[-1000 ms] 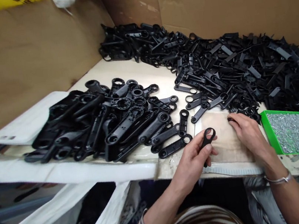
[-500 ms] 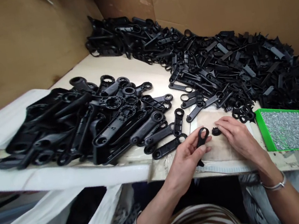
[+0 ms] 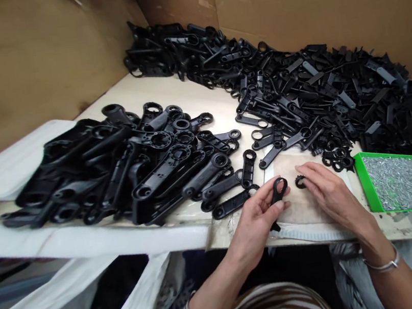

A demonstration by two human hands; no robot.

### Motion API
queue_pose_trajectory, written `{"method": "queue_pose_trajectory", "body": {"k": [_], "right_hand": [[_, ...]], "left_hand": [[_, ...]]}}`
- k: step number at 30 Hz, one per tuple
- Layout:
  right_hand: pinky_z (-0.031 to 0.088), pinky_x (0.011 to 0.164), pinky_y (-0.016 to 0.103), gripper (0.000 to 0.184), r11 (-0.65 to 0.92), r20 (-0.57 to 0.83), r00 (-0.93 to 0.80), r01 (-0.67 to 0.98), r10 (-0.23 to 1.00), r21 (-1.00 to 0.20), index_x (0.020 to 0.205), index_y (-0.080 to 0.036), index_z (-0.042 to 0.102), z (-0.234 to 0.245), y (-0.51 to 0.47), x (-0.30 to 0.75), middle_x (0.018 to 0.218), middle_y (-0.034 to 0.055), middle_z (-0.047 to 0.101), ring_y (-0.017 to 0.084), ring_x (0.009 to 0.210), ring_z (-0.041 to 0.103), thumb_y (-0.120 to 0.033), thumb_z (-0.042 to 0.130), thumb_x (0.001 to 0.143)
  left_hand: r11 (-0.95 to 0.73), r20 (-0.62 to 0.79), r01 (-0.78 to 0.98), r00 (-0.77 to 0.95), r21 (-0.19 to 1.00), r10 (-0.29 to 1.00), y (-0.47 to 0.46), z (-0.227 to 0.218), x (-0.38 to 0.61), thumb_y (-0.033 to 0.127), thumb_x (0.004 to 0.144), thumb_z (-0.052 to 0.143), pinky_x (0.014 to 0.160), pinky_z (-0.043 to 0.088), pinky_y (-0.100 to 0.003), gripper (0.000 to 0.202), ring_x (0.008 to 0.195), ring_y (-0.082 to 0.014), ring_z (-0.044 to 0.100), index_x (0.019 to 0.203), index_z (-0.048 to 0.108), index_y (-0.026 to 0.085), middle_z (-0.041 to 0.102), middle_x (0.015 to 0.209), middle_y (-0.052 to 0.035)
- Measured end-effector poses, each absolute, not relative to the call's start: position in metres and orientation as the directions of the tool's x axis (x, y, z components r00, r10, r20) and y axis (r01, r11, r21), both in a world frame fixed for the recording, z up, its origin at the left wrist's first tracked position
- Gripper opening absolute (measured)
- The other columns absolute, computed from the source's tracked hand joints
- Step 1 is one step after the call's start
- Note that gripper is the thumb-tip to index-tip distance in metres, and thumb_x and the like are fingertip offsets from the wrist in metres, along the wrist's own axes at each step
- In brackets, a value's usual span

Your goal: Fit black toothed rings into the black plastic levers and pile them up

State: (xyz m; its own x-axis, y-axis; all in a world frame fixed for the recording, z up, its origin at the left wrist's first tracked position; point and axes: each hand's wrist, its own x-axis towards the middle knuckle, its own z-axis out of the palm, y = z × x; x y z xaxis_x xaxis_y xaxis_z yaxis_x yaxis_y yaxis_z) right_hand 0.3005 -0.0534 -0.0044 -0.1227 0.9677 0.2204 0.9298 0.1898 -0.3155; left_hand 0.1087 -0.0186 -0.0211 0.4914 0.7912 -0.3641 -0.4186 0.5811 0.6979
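Note:
My left hand (image 3: 256, 216) grips a black plastic arm piece (image 3: 280, 188) with a round ring at its upper end; the fingers cover most of its shaft. Just to the right, my right hand (image 3: 330, 192) has its fingertips at a small black toothed ring (image 3: 300, 181), pinched at its right side above the brown work mat (image 3: 299, 207). A gap separates the ring from the arm piece. More small black rings (image 3: 337, 158) lie in a cluster beyond my right hand.
Long black plastic arms (image 3: 161, 166) are heaped on the left of the table. A larger mound of black parts (image 3: 319, 86) runs along the cardboard wall (image 3: 303, 0). At right stands a green tray (image 3: 365, 182) full of small silvery metal pieces (image 3: 403, 181).
The small ring has turned in my right fingers, so its opening now faces me. My left hand keeps its hold on the arm piece. The view has shifted slightly.

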Motion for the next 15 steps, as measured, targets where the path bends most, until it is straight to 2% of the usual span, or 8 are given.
{"method": "queue_pose_trajectory", "body": {"k": [4, 6, 9, 11, 13, 15], "right_hand": [[0.057, 0.088, 0.038, 0.026, 0.185, 0.171, -0.128, 0.909, 0.977, -0.373, 0.116, -0.021, 0.065, -0.006, -0.053, 0.297, 0.112, 0.0111, 0.067, 0.022, 0.101, 0.066, -0.019, 0.052, 0.094], [0.057, 0.087, 0.038, 0.025, 0.149, 0.186, -0.063, 0.859, 0.98, -0.49, 0.115, -0.02, 0.067, -0.006, -0.053, 0.299, 0.109, 0.0102, 0.069, 0.021, 0.096, 0.067, -0.022, 0.057, 0.092], [0.059, 0.072, 0.031, 0.029, 0.052, 0.143, 0.072, 0.703, 0.987, -0.71, 0.116, -0.02, 0.069, -0.003, -0.054, 0.296, 0.097, 0.0061, 0.073, 0.016, 0.075, 0.067, -0.03, 0.063, 0.089], [0.058, 0.065, 0.027, 0.028, 0.033, 0.126, 0.11, 0.609, 0.986, -0.792, 0.114, -0.022, 0.07, -0.001, -0.055, 0.289, 0.099, 0.0053, 0.072, 0.014, 0.072, 0.066, -0.031, 0.064, 0.088], [0.058, 0.065, 0.027, 0.024, 0.092, 0.18, 0.092, 0.59, 0.979, -0.802, 0.111, -0.023, 0.071, 0.0, -0.055, 0.28, 0.11, 0.0064, 0.069, 0.014, 0.077, 0.065, -0.029, 0.063, 0.089], [0.058, 0.071, 0.028, 0.022, 0.183, 0.279, 0.053, 0.634, 0.959, -0.751, 0.109, -0.024, 0.071, -0.002, -0.054, 0.272, 0.111, 0.007, 0.066, 0.015, 0.083, 0.064, -0.026, 0.063, 0.089]], "left_hand": [[0.59, -0.374, -0.425, 0.49, 0.686, 0.787, -0.018, -0.02, 0.109, 0.019, 0.067, 0.081, 0.096, 0.051, -0.039, 0.042, 0.116, -0.027, 0.061, 0.109, 0.072, 0.021, 0.07, 0.114, -0.0073], [0.591, -0.371, -0.423, 0.496, 0.687, 0.785, -0.018, -0.019, 0.108, 0.018, 0.068, 0.08, 0.097, 0.05, -0.041, 0.042, 0.117, -0.0282, 0.06, 0.109, 0.072, 0.02, 0.07, 0.114, -0.0081], [0.595, -0.355, -0.443, 0.514, 0.67, 0.781, -0.018, -0.02, 0.109, 0.016, 0.068, 0.079, 0.098, 0.049, -0.043, 0.041, 0.118, -0.029, 0.059, 0.108, 0.073, 0.021, 0.07, 0.116, -0.0084], [0.597, -0.334, -0.459, 0.533, 0.658, 0.777, -0.018, -0.019, 0.111, 0.015, 0.068, 0.078, 0.097, 0.049, -0.042, 0.041, 0.119, -0.029, 0.059, 0.109, 0.073, 0.021, 0.07, 0.117, -0.0085], [0.598, -0.303, -0.462, 0.564, 0.655, 0.768, -0.018, -0.018, 0.112, 0.014, 0.07, 0.077, 0.098, 0.048, -0.041, 0.042, 0.118, -0.0285, 0.059, 0.111, 0.072, 0.02, 0.07, 0.116, -0.0087], [0.587, -0.264, -0.461, 0.59, 0.665, 0.763, -0.017, -0.016, 0.113, 0.015, 0.072, 0.075, 0.099, 0.047, -0.039, 0.042, 0.116, -0.0275, 0.06, 0.114, 0.071, 0.018, 0.071, 0.116, -0.0091]]}}
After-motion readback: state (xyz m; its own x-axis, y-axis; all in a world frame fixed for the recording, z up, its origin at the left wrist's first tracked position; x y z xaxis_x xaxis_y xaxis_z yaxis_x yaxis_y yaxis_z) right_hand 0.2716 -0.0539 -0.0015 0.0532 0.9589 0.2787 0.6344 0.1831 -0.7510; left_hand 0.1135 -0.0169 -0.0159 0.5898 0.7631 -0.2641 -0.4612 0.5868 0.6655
